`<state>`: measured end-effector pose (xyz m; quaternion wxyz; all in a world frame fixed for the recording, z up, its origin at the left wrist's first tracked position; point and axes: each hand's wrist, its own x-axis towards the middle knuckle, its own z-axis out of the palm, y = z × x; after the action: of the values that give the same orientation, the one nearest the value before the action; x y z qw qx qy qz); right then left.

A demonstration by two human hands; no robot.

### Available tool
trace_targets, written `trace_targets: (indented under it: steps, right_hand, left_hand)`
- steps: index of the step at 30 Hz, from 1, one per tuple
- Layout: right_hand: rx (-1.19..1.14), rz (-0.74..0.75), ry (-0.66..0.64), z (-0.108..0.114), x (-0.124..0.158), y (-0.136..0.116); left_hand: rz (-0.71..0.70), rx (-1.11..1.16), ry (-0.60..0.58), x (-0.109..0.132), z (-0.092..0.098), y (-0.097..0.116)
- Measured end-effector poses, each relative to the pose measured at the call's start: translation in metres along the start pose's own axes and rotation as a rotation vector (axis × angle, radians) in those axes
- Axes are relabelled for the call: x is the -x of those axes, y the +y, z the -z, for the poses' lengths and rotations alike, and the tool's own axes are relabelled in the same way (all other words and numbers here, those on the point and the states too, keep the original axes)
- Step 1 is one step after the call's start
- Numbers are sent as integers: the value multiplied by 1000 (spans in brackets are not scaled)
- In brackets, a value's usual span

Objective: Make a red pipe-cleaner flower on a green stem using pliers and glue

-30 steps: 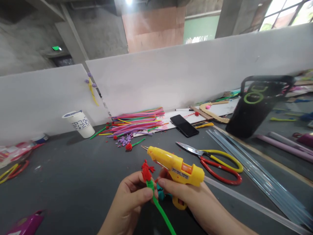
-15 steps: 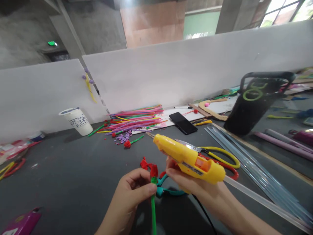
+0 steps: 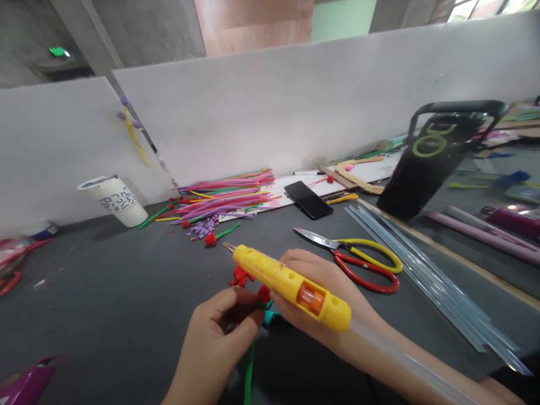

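Observation:
Between thumb and fingers, my left hand (image 3: pixel 223 332) pinches a green pipe cleaner stem (image 3: pixel 249 374) topped by a red piece (image 3: pixel 264 294). My right hand (image 3: pixel 320 281) is wrapped round a yellow glue gun (image 3: pixel 291 284), its metal tip pointing up and left. A clear glue stick (image 3: pixel 405 360) runs out of the gun's back. Red scraps (image 3: pixel 240 275) lie just beyond my left fingers. A teal-handled tool (image 3: pixel 270 318) is mostly hidden behind my hands.
Scissors with red and yellow handles (image 3: pixel 363 261) lie at right, beside clear glue sticks (image 3: pixel 422 275). Farther back are a phone (image 3: pixel 308 199), pipe cleaners (image 3: pixel 228 197), a white cup (image 3: pixel 120 201) and a black bottle (image 3: pixel 422 169). A white partition (image 3: pixel 274 112) stands behind.
The glue gun and my right hand have moved left and closer to my left hand, uncovering the scissors. The green stem now leans, and the view has shifted slightly.

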<state>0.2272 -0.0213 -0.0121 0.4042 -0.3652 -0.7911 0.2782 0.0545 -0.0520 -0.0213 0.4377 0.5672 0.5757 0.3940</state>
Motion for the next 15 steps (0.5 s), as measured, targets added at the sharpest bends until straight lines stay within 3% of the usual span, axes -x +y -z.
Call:
trace_targets:
  steps: [8, 15]
  right_hand:
    - [96, 62, 51, -4, 1, 6]
    - [95, 99, 91, -4, 0, 8]
  left_hand:
    - [-167, -198, 29, 2, 1, -3]
    - [-212, -254, 29, 3, 1, -3]
